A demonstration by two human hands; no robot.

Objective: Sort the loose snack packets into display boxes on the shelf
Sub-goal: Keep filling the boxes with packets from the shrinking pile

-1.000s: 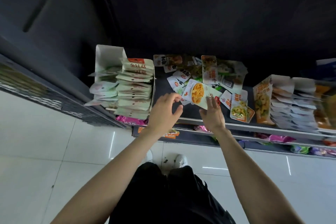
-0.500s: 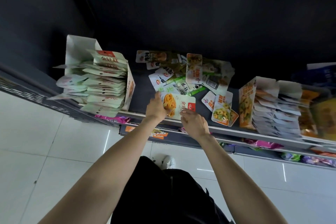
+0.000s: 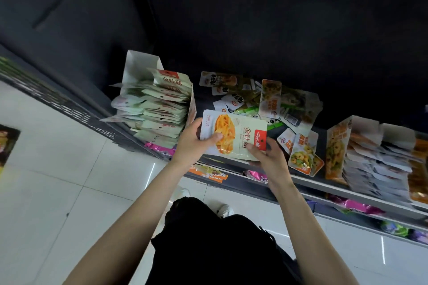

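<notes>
Pale-green foil packets stand packed upright in a white display box (image 3: 139,69) at about ten o'clock from the hands, its open flap raised at the back and its near end at the front edge of the dark shelf (image 3: 335,184). At twelve to one o'clock a loose heap of snack packets (image 3: 268,99) lies scattered on the shelf, overlapping one another, some white with red marks, some printed with yellow-green food. Two orange-trimmed packets (image 3: 301,157) lean near the shelf lip at three o'clock, just beside the right hand. Further toward three o'clock a second display box (image 3: 335,146) with orange print holds a tight row of packets. Lower shelves below carry pink and purple wrappers, and white floor tiles lie to the left.

Between the hands, raised above the shelf front, is one large pale-green packet (image 3: 234,136) with orange strips pictured on it and a red label at its right end. The left hand (image 3: 192,143) grips its left edge: the thumb lies across the printed face, and the other fingers curl behind, out of sight. The right hand (image 3: 269,157) pinches the lower right corner at about five o'clock on the packet, with the thumb pressed on the front by the red label and the other fingers behind. The packet tilts slightly and overlaps the near edge of the loose heap.
</notes>
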